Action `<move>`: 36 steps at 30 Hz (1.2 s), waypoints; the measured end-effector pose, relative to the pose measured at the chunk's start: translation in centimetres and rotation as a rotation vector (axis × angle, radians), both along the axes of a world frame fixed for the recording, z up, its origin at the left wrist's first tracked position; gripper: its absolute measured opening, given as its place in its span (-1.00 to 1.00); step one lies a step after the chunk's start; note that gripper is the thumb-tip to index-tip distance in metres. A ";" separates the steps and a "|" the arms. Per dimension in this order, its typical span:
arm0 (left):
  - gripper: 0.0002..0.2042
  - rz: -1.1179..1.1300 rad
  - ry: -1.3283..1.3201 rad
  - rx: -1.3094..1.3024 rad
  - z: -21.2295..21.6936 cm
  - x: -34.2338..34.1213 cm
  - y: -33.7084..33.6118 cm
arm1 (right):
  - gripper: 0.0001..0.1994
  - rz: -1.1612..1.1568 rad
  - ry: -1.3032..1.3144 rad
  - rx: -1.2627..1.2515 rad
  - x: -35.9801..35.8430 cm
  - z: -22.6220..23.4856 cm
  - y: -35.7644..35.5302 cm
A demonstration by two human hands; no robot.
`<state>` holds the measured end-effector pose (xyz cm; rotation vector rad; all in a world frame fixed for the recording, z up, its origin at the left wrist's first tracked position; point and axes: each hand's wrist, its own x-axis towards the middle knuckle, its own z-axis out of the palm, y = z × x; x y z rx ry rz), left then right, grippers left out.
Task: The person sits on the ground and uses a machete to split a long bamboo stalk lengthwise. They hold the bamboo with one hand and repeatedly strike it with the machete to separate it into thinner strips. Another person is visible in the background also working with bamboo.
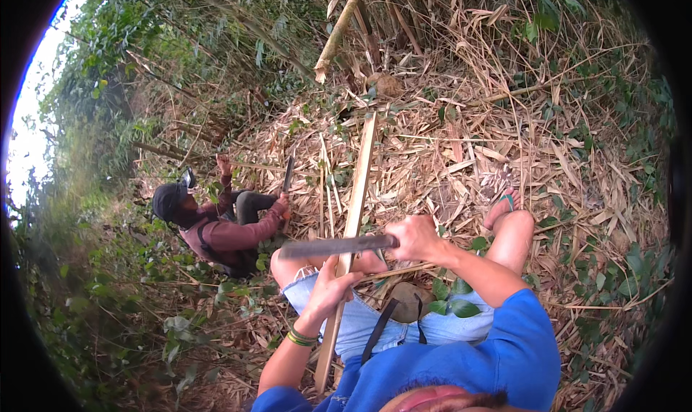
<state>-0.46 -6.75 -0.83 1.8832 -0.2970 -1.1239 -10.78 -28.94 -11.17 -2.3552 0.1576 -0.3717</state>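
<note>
Bamboo strip (355, 196), a long flat pale slat, runs from beside the person's left thigh up and away over the dry leaf litter (461, 145), its far end lying among the fallen stalks toward the upper middle of the ground. The left hand (328, 289) is wrapped around the strip low down, its grip closed on the slat just above the denim shorts (375, 322), with green and yellow bands on the wrist. The right hand (414, 237) has its grip fully closed around the handle of a long dark blade (333, 247), which is held level and crosswise, its flat metal crossing in front of the strip just above the left hand; whether the edge touches the bamboo cannot be told. The person sits on the ground in a blue shirt, one bare knee near the blade's tip, the right leg stretched out with a foot in a green-strapped sandal (502, 206) resting on the litter. To the left, well apart, another person (216, 228) in a dark cap and maroon top sits in the undergrowth, holding a second knife (288, 175) upright. Thick bamboo stems (339, 30) lean at the top of the ground.
</note>
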 end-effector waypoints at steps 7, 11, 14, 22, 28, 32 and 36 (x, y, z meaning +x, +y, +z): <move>-0.56 -0.013 -0.222 0.004 -0.1 -0.9 -0.3 | -0.78 -0.046 -0.078 -0.084 0.5 1.1 1.1; -0.51 -0.090 -0.256 0.094 1.3 -2.2 1.2 | -0.90 -0.260 0.207 -0.013 0.5 0.5 -2.7; -0.47 -0.124 -0.167 0.134 2.4 -4.1 3.4 | -0.88 -0.330 0.242 0.074 0.4 -1.3 -8.8; -0.57 -0.116 0.083 0.001 3.6 -5.2 8.3 | -0.84 -0.797 0.085 0.243 -0.7 -3.5 -16.4; -0.60 -0.014 0.075 -0.069 1.6 -2.7 5.6 | -0.86 -0.543 -0.135 0.373 -0.1 -1.9 -9.8; -0.59 -0.031 -0.028 -0.059 0.8 -1.9 1.1 | -0.88 -0.222 -0.105 0.150 -0.5 -0.6 -3.1; -0.59 -0.021 -0.113 -0.075 0.2 -1.8 -1.7 | -0.59 -0.053 -0.060 0.031 -1.0 2.0 1.9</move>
